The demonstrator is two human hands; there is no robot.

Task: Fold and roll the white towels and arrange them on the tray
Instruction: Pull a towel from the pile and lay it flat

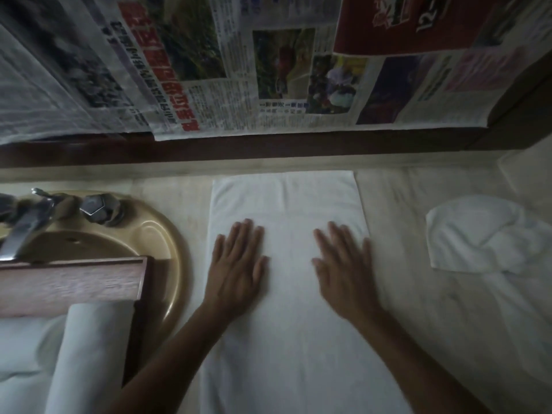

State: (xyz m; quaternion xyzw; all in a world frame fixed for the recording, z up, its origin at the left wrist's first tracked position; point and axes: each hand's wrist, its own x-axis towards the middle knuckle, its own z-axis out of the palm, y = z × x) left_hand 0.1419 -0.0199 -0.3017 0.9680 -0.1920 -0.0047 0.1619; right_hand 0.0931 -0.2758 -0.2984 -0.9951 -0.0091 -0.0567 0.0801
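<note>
While the wooden tray (74, 282), sitting over the sink (176, 243), is holding a rolled towel (89, 354), we are pressing our left hand (236, 264) and right hand (343, 271), fingers straight and slightly apart, on the folded towel (286, 198) lying on the counter (397, 204), a crumpled towel (478, 234) lying well to its right.

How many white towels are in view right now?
3. One flat towel on the counter under the left hand and right hand; one crumpled towel to its right; one rolled towel on the wooden tray, lower left. White cloth beside the roll may be another.
</note>
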